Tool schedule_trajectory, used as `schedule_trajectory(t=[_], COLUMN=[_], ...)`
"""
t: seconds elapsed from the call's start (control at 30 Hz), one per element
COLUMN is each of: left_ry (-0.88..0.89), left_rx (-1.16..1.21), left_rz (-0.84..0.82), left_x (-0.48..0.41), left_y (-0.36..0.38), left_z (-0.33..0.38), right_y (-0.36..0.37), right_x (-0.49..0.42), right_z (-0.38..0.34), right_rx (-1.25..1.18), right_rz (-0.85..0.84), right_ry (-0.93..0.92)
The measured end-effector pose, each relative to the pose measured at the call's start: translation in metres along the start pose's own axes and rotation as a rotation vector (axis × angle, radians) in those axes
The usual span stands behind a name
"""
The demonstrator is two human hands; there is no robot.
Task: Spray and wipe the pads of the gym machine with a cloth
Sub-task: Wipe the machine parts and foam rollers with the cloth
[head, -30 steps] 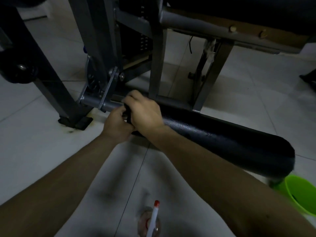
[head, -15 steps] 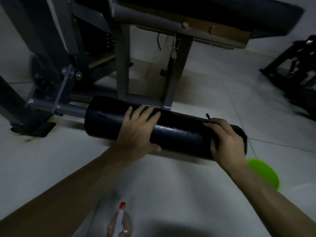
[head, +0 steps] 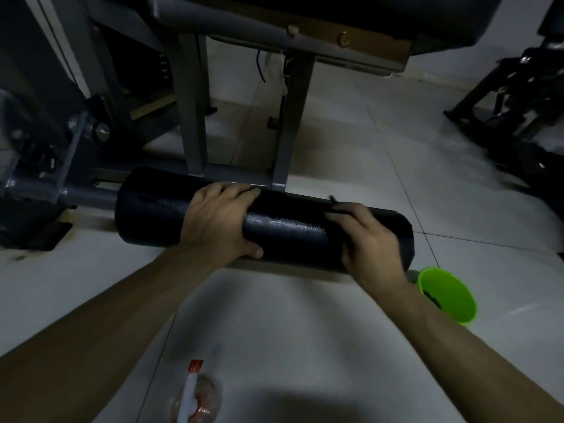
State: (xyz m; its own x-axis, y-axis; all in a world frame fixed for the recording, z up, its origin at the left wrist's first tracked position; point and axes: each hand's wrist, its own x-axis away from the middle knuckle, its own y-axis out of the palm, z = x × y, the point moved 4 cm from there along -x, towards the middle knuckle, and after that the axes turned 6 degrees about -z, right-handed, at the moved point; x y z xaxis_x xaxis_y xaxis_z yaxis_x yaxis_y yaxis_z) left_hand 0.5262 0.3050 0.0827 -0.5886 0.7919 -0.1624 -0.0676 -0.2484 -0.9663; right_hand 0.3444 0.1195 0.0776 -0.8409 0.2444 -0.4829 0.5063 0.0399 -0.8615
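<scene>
Atop the pad (head: 287,228), left hand (head: 218,219) grips; right hand (head: 370,244) holds cloth (head: 338,209).

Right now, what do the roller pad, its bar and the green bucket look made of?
The roller pad has a black vinyl-like cover, probably over foam; it shows a fine grain and a wet-looking sheen on top. The bar seems to be steel tube, painted matt grey. The green bucket looks like glossy plastic, judging by its bright, even colour and thin rim.
</scene>
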Motion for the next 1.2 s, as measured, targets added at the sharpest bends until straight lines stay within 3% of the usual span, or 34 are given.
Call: schedule_trajectory(t=[0.1, 0.2, 0.27, 0.37, 0.43, 0.6, 0.73, 0.83, 0.93, 1.07, 1.2], left_ry=[0.015, 0.142, 0.217, 0.224, 0.239, 0.246, 0.262, 0.281, 0.300, 0.154, 0.001], left_rx=[-0.030, -0.078, -0.080, -0.079, -0.094, -0.116, -0.081, -0.058, -0.007, -0.029, -0.058], left_rz=[0.001, 0.042, 0.034, 0.092, 0.131, 0.076, 0.044, 0.061, 0.088, 0.107, 0.140], left_x=[0.002, 0.005, 0.004, 0.003, 0.003, -0.002, -0.007, -0.010, -0.004, 0.009, 0.029], left_y=[0.000, 0.012, 0.027, 0.037, 0.037, 0.034, 0.029, 0.028, 0.030, 0.013, -0.004], left_z=[0.005, 0.032, 0.059, 0.071, 0.066, 0.059, 0.059, 0.055, 0.046, -0.001, -0.065], right_y=[-0.029, -0.025, -0.008, 0.018, 0.013, -0.035, -0.032, -0.003, 0.023, 0.019, -0.011], right_x=[0.036, 0.039, 0.024, 0.009, 0.011, 0.058, 0.056, 0.018, -0.021, -0.021, 0.009], right_z=[0.051, 0.050, 0.017, -0.030, -0.024, 0.063, 0.059, 0.014, -0.042, -0.048, 0.002], right_rx=[0.044, 0.004, -0.057, -0.148, -0.131, -0.040, -0.038, -0.074, -0.148, -0.101, -0.024], right_rz=[0.067, 0.176, 0.189, 0.040, -0.032, 0.120, 0.197, 0.202, 0.088, -0.063, 0.019], right_ry=[0.227, 0.367, 0.333, 0.153, 0.075, 0.311, 0.404, 0.326, 0.152, -0.108, 0.118])
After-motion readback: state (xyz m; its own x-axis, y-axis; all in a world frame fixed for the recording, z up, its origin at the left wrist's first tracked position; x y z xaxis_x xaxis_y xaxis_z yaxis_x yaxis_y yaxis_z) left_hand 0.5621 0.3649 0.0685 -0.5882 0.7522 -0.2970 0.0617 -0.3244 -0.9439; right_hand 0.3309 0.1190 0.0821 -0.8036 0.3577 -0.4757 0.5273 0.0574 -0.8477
